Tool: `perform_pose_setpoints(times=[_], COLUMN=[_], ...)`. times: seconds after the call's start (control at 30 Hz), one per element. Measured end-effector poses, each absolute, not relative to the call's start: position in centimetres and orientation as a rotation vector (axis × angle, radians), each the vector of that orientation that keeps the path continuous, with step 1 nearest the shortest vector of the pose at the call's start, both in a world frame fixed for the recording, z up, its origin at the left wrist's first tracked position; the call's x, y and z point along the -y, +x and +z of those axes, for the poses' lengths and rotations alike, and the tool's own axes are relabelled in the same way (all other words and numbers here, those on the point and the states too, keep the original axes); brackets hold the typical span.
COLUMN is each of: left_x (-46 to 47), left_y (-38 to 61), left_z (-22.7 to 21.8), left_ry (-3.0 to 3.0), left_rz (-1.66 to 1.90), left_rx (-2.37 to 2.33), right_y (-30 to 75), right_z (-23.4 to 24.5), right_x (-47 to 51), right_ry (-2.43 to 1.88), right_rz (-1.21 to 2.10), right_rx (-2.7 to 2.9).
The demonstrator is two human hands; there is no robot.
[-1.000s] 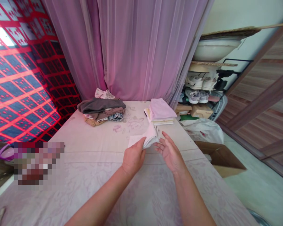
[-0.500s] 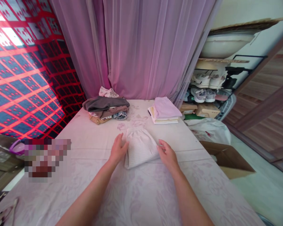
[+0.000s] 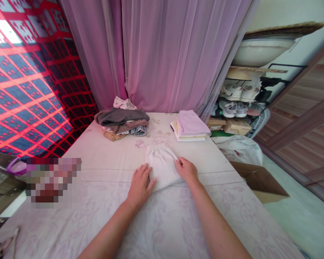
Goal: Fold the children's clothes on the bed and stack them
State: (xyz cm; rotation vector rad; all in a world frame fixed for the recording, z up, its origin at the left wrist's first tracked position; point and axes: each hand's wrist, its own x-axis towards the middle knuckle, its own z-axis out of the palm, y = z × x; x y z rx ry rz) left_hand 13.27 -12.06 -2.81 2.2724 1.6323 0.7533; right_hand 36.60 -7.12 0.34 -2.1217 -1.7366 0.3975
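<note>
Resting palm down on the floral bed sheet point(image 3: 70, 219), the left hand point(image 3: 140, 186) has an open grip, its fingers spread, their tips at or just beside the left edge of a pale striped garment point(image 3: 162, 167). The garment lies flat on the sheet between the two hands, its waistband toward the far side. The right hand point(image 3: 186, 171) rests on the garment's right edge, its grip loose and not visibly clamped. Farther along the bed, a stack of lilac folded clothes point(image 3: 190, 124) sits on cream folded pieces point(image 3: 187, 137), and to the left lies a pile of mixed clothes point(image 3: 121, 122), topped by a dark grey piece. A sheer mauve curtain point(image 3: 162, 54) hangs behind the bed, and a red and blue patterned cloth point(image 3: 21, 90) fills the left side. To the right are a shoe rack with sneakers point(image 3: 233, 108), a white plastic bag point(image 3: 239, 149) and a cardboard box point(image 3: 259, 181). A pixelated patch hides whatever is at the bed's left edge.
</note>
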Motion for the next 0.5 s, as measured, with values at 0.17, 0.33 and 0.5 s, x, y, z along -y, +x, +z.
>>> perform_pose_setpoints(times=[0.17,0.33,0.5], left_x=[11.7,12.3,13.3], left_y=[11.2,11.6,11.8], left_z=[-2.6,-1.2,0.0], left_ry=[2.113,2.090,2.107], left_rz=[0.911,0.737,0.578], left_rx=[-1.655,-1.576,-1.494], right_y=[37.1,37.3,36.9], right_z=[-1.1,-1.7,-1.7], right_x=[9.0,10.4,10.6], right_ry=[-2.057,-2.041,-2.100], right_rz=[0.304,0.272,0.202], right_rx=[1.578,1.528,1.573])
